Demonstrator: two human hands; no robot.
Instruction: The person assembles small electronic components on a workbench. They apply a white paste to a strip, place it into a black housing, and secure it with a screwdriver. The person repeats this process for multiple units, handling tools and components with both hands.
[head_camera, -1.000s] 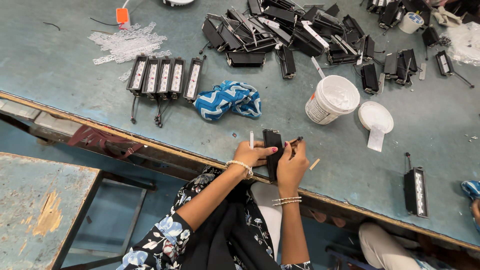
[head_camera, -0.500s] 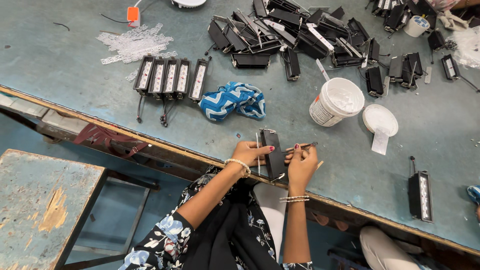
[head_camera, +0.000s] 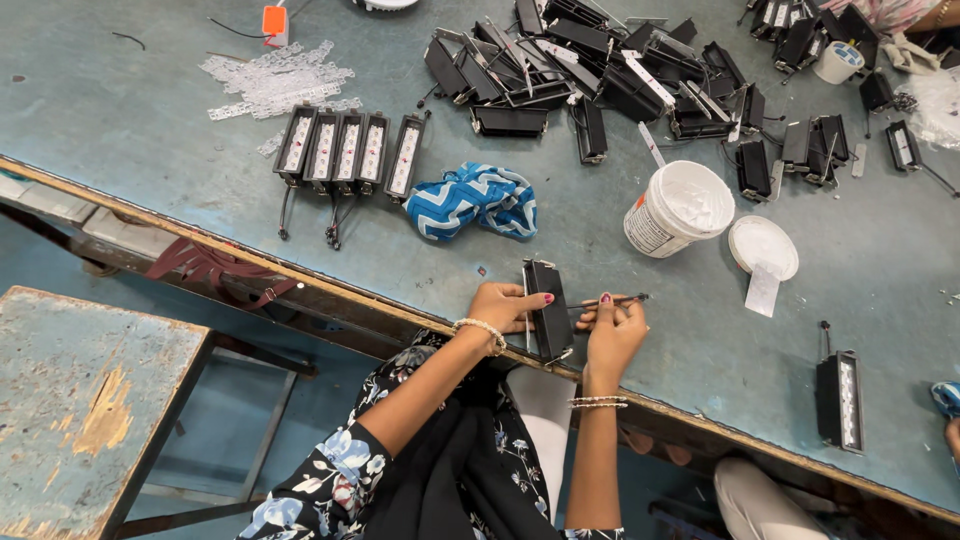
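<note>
Head | worn teal table (head_camera: 150, 150) | left hand (head_camera: 500, 305) grips black housing (head_camera: 548, 312) — right hand (head_camera: 612, 330) pinches thin tool (head_camera: 610, 299)

Even, soft daylight falls on my desk (head_camera: 150, 130) from above, bright without glare. Shadows under things are short and faint. The picture is sharp throughout, with straight edges bowing slightly near the corners.

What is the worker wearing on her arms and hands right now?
Bare forearms, no gloves. The left hand has a pale beaded bracelet at the wrist; the right hand has thin bangles. Fingernails are painted dark red. A dark floral-print sleeve covers the left upper arm.
</note>
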